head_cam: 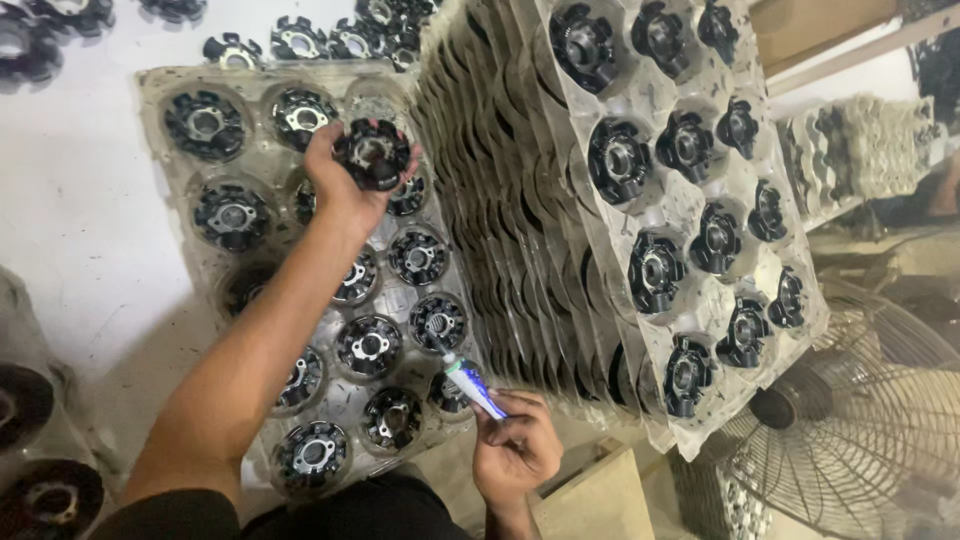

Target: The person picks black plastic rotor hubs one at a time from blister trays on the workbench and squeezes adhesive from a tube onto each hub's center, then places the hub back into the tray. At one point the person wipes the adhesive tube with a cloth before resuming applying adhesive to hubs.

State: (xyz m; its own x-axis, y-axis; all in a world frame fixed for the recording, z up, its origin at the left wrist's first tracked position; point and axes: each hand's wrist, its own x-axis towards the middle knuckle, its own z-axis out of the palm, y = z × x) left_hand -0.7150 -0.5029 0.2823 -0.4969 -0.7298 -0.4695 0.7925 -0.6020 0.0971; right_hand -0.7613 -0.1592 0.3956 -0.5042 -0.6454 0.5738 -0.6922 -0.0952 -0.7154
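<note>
My left hand (338, 182) reaches out over a clear plastic tray (160, 85) and holds a black round finned part (372, 153) above it. The tray holds several similar black parts with shiny metal centres (369, 346), each in its own round pocket. My right hand (515, 448) is low near my body and grips a small white and blue tube (474, 386), its nozzle pointing up-left toward a part in the tray (438, 322).
A tall leaning stack of trays (520, 200) stands right of the flat tray, its top tray (700, 215) filled with black parts. Loose parts (296, 42) lie at the back. A metal fan (860, 420) stands at right, a cardboard box (590, 500) near my right hand.
</note>
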